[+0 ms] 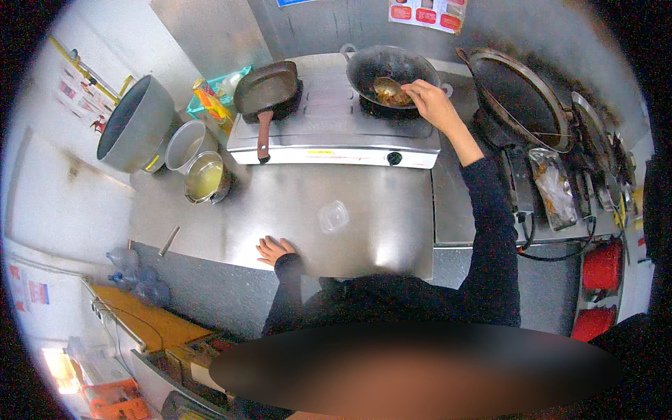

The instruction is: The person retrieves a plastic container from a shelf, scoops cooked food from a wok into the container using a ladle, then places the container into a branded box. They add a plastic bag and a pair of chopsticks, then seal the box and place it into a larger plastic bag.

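Observation:
My right hand (431, 103) reaches over a dark wok (367, 63) on the gas stove's right burner. Its fingers grip a metal ladle (387, 85), whose bowl sits low inside the wok. Under and beside that bowl lies some brown food (401, 98); what it is I cannot tell. The ladle's handle is mostly hidden by my fingers. My left hand (274, 251) rests palm down on the steel counter (294, 205) near its front edge, fingers apart and holding nothing. To its right, a small clear plastic container (334, 217) lies on the counter.
A grill pan (266, 90) sits on the stove's (336, 142) left burner. Left are a pot of yellowish liquid (206, 181), a plastic tub (185, 146), a large grey pot (137, 126) and a turquoise basket (197, 107). Right, a large blackened pan (520, 100) leans beside a plastic bag (554, 191).

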Available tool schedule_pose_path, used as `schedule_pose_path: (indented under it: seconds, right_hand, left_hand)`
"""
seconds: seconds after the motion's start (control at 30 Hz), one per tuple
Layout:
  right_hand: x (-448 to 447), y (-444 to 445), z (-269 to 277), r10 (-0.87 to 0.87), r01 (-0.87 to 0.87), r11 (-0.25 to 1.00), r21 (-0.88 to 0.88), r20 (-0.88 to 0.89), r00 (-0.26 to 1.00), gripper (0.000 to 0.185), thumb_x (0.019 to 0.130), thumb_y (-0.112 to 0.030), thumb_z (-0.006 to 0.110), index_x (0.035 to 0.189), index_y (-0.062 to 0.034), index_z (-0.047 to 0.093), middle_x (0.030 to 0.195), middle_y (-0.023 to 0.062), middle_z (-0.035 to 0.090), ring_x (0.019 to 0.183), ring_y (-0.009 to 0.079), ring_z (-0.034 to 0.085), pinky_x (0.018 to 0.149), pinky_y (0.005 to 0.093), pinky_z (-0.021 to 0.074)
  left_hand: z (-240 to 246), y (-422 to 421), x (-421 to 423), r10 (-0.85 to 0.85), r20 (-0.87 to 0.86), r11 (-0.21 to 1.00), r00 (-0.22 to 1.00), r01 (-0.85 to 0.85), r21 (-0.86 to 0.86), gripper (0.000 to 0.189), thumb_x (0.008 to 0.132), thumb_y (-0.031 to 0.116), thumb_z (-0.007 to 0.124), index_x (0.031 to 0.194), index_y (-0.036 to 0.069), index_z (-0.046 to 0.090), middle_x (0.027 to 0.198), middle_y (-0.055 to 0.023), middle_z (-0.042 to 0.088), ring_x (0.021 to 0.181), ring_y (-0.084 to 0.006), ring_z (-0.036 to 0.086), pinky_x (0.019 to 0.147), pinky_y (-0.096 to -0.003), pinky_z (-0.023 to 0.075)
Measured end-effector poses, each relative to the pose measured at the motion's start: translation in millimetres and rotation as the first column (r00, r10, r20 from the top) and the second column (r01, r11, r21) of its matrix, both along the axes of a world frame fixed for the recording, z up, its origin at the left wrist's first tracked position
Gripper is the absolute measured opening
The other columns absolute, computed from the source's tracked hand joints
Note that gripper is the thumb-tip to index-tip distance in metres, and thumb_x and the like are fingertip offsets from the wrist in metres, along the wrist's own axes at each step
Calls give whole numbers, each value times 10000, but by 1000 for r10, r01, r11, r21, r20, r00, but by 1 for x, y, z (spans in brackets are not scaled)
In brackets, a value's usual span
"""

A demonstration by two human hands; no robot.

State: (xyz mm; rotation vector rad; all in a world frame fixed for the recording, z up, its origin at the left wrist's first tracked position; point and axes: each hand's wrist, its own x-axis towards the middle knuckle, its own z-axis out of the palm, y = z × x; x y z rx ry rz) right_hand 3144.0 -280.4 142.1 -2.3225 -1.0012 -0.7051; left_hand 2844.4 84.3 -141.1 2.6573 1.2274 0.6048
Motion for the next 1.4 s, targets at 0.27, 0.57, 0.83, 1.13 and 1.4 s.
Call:
schedule_pose_path:
  seconds: [0.27, 0.57, 0.83, 1.13, 1.4]
  right_hand:
    - [29, -14, -28, -138, 138, 988, 63, -10, 990, 200, 838, -100, 485, 987, -3, 576, 912, 146, 574, 817, 344, 559, 706, 384, 455]
    - [66, 7, -48, -319, 288, 913, 289, 65, 946, 208, 843, -147, 466, 952, -23, 593, 892, 179, 575, 820, 358, 557, 721, 419, 453]
    - [29, 14, -24, -150, 153, 975, 163, -30, 988, 197, 832, -140, 477, 934, -20, 596, 910, 173, 579, 838, 346, 560, 727, 403, 458]
    - [27, 8, -22, -224, 223, 939, 262, -24, 974, 205, 850, -144, 461, 952, -23, 592, 925, 165, 573, 843, 338, 558, 731, 377, 457]
    - [27, 19, -35, -220, 217, 971, 98, 21, 975, 246, 863, -172, 426, 973, -12, 577, 964, 168, 571, 880, 340, 549, 788, 394, 453]
  left_hand:
    - [-1, 2, -2, -14, -19, 1000, 1000, 14, -3, 494, 826, 311, 473, 1229, 42, 376, 1324, -153, 309, 1282, -352, 181, 1003, -583, 107]
    - [-3, 2, -2, -27, 5, 999, 1000, 27, 23, 500, 821, 305, 481, 1232, 44, 369, 1320, -161, 308, 1268, -359, 195, 999, -587, 106]
    - [1, 2, -1, -17, -12, 1000, 1000, 17, -2, 496, 816, 301, 483, 1223, 35, 383, 1318, -161, 315, 1273, -348, 194, 999, -586, 109]
    - [-2, 3, 0, 6, -25, 999, 1000, -7, -34, 523, 799, 317, 507, 1237, 60, 378, 1314, -152, 328, 1272, -348, 202, 1005, -580, 101]
    - [-7, 4, -1, -16, 3, 1000, 1000, 16, 7, 510, 815, 315, 492, 1233, 53, 365, 1310, -153, 326, 1268, -347, 208, 999, -588, 103]
